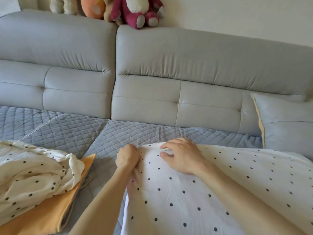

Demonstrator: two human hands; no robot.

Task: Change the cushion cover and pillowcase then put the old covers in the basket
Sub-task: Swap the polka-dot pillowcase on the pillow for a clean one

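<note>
Bed (118,133), grey quilted: white black-dotted pillowcase (186,200) nearest, right. Left hand (127,158) grips its far-left corner; right hand (181,158) rests relaxed on top. Crumpled dotted cover (33,170) on orange cover (50,212), left. Grey cushion (286,126) against headboard (169,65).

Both bare forearms reach in from the near edge and converge toward the middle. The left hand (127,158) is curled knuckles-up, seemingly pinching the edge of the pillowcase (177,200), though its fingertips are hidden. Just to its right, the right hand (181,156) lies palm down, fingers (169,146) spread and slightly bent
</note>
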